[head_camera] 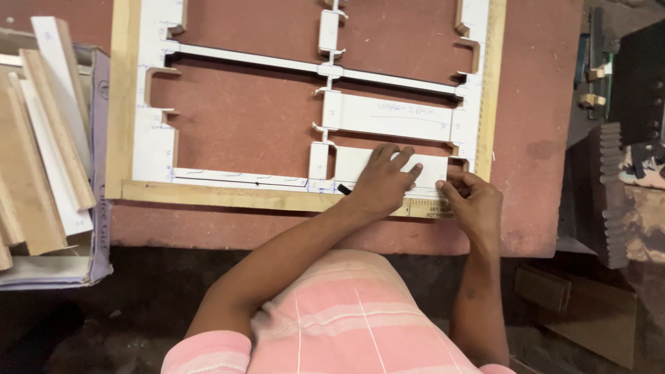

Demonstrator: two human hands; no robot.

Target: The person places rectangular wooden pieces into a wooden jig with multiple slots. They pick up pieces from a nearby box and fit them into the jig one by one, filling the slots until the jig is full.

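Left hand (383, 181) lay flat, fingers spread, pinning white panel (391, 168) inside frame (208, 197) on tabletop (540, 138) | right hand (471, 201), fingers curled, pinched panel's right end at corner, likely seating it | offcuts (41, 138) stacked left.

Reddish-brown table (235, 118) carries white cut-out frame (156, 138), wooden edge strip (208, 196).
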